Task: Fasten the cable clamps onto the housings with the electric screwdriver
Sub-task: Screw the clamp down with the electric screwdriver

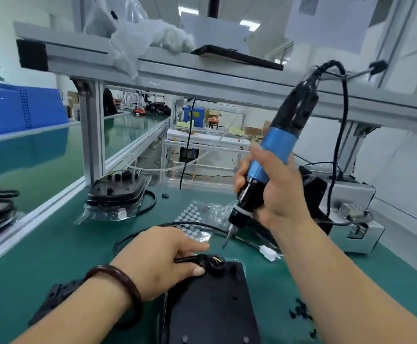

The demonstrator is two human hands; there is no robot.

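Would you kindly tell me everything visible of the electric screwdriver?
The electric screwdriver has a black upper body, a blue plastic-looking grip and a black chuck holding a metal bit. The right hand grips it tilted, top leaning right, bit tip in the air beyond the housing. A black power cord leaves its top.

Spread across the bench: a green rubber work mat (53,244). Lying on it: a clear sheet of round grey stickers (192,217). Far left: blue plastic crates (21,108). Overhead: an aluminium-profile shelf (202,78) carrying crumpled white plastic wrap (140,38) and a flat black tray (237,57). At right: a silver metal box (356,192).
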